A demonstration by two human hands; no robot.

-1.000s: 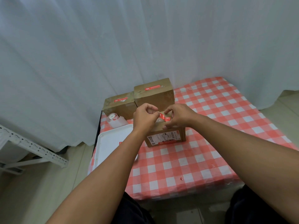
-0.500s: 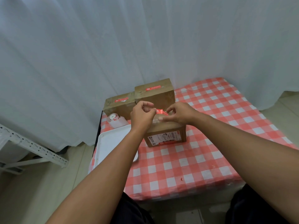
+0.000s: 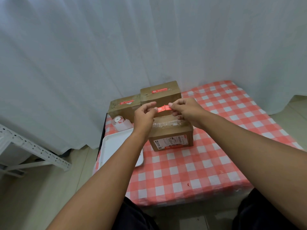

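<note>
Red sticker (image 3: pixel 163 108): white-printed, creased mid-length, being held flat above the box (image 3: pixel 171 136);
Left hand (image 3: pixel 144 116): one end being pinched;
Right hand (image 3: pixel 186 110): other end being pinched

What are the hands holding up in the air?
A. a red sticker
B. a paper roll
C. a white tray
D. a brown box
A: the left hand and right hand each pinch one end of the red sticker, held between them above the box.
</note>
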